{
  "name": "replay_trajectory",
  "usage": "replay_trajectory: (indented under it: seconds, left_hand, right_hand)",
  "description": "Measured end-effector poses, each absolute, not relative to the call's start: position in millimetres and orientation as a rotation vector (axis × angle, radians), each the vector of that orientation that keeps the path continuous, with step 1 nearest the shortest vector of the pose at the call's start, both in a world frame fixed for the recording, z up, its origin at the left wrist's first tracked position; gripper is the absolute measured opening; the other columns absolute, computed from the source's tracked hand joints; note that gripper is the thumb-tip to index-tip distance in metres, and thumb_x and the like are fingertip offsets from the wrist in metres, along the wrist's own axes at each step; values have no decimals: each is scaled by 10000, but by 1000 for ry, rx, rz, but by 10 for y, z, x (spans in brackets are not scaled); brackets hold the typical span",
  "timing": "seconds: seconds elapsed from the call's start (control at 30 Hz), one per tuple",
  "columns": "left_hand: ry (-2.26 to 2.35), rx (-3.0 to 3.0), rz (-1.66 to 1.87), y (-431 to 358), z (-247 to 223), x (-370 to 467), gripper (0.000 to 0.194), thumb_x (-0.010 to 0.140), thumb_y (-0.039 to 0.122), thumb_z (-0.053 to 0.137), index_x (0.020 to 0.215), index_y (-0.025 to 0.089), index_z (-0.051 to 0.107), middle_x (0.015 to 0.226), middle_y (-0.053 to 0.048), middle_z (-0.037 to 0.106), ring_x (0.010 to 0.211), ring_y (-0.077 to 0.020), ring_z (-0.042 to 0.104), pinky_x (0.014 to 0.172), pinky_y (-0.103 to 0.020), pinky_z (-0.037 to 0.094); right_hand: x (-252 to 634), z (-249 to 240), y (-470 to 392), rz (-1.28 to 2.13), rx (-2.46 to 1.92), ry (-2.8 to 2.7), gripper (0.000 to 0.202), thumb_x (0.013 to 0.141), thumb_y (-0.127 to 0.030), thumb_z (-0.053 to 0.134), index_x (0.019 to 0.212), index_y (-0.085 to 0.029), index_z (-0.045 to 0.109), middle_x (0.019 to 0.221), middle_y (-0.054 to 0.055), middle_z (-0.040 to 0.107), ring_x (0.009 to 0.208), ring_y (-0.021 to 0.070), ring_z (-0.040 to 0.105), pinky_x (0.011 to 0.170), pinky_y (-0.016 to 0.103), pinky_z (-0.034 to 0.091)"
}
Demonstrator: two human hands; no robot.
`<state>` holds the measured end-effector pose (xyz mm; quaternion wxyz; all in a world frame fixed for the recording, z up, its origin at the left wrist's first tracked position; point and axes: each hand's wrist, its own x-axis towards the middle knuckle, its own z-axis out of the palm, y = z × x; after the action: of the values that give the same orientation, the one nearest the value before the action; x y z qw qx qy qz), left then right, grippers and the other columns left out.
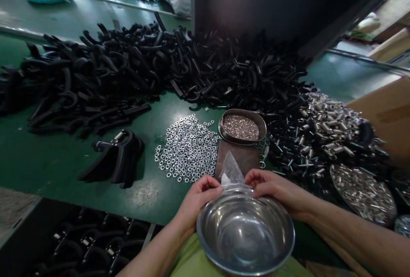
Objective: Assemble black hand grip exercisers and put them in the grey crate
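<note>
A clear plastic bag (pixel 233 169) stretches between my two hands, just above the far rim of a shiny steel bowl (pixel 245 234). My left hand (pixel 205 191) pinches the bag's left side between thumb and fingers. On its right side, my right hand (pixel 267 185) grips it the same way. The bowl sits close to my body, at my lap, with nothing visible inside. Beyond the bag lies a flat brown pad (pixel 238 155), and a metal tin (pixel 263 129) of tiny metal parts stands behind it. A spread of small metal nuts (pixel 192 149) covers the green table left of the pad.
Black curved plastic handles (pixel 128 63) are heaped across the back. Metal springs (pixel 333 119) and screws pile up at right, near a dish of small metal pins (pixel 363 193). Assembled black clamps (pixel 120 157) lie at left, above a box of similar parts (pixel 96 243).
</note>
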<state>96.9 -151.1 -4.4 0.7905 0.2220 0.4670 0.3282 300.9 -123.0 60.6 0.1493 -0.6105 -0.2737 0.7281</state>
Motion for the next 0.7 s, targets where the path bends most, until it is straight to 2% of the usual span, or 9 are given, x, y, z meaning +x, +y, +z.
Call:
replay_trajectory:
  seconds: [0.2, 0.33, 0.57, 0.7]
  left_hand:
    - [950, 596, 688, -1493, -53, 961, 221, 661, 299, 727, 742, 160, 576, 667, 24, 545, 607, -90, 476, 578, -210, 343]
    - [896, 709, 713, -1528, -64, 957, 184, 646, 233, 733, 708, 158, 576, 712, 19, 544, 666, -98, 481, 626, -215, 351]
    - [935, 584, 737, -1624, -104, 944, 179, 655, 234, 726, 692, 167, 564, 657, 31, 519, 596, -82, 443, 571, -202, 324]
    - [963, 573, 746, -1630, -121, 951, 191, 665, 262, 728, 717, 172, 568, 611, 42, 510, 535, -70, 421, 517, -196, 294]
  right_hand:
    - [3018, 568, -1261, 2121, -1816, -866, 231, 478, -89, 623, 698, -158, 612, 611, -29, 575, 555, 83, 481, 502, 199, 320]
    - [3030, 554, -1284, 2107, -1801, -914, 273, 484, -94, 619, 746, -170, 608, 662, -20, 595, 606, 101, 508, 552, 215, 358]
    - [2996, 628, -1356, 2019, -1785, -1144, 217, 582, -171, 594, 797, -200, 580, 776, 9, 617, 731, 157, 554, 666, 279, 414]
    - [3014, 637, -1366, 1858, -1846, -1386, 225, 616, -153, 600, 832, -210, 586, 719, -4, 564, 672, 142, 514, 595, 258, 392]
